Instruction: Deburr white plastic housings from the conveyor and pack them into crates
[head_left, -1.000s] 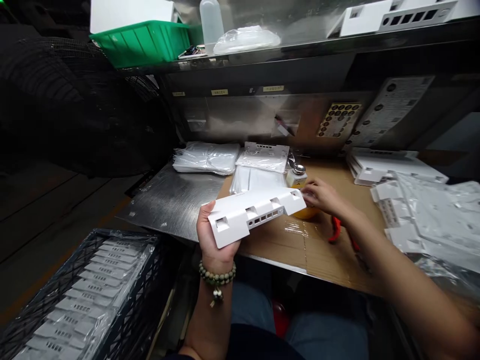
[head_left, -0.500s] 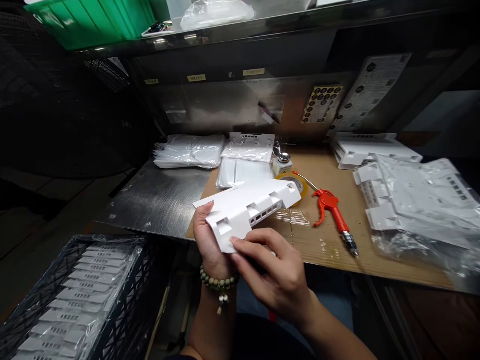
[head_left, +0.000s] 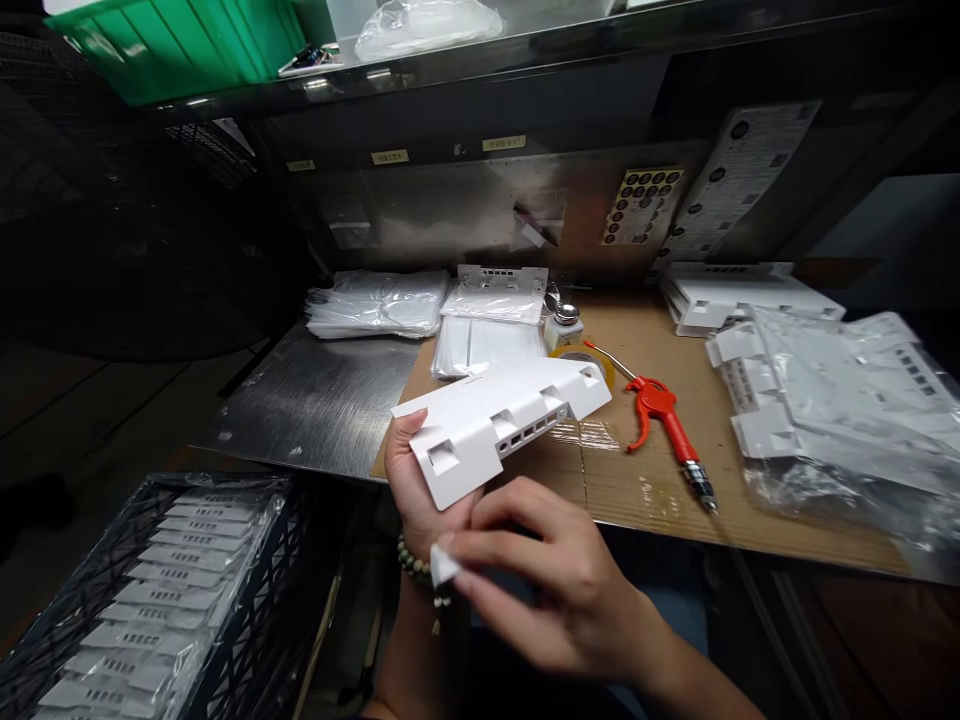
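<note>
L hand (head_left: 411,485) grips wht plastic cover (head_left: 499,400); R hand (head_left: 551,570) pinches small wht scrap (head_left: 443,566) nr bead bracelet (head_left: 409,558); red air gun (head_left: 657,398) lies on desk (head_left: 630,500).

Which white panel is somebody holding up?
The white panel in the left hand: it alone is held, while the other panels rest on the table or stand in the crate.

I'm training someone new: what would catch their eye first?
The bright red air blow gun lying on the cardboard, right of centre. Then the white plastic housing in the left hand mid-picture, and below it the right hand pinching a small white scrap. Top left, the green bin.
</note>
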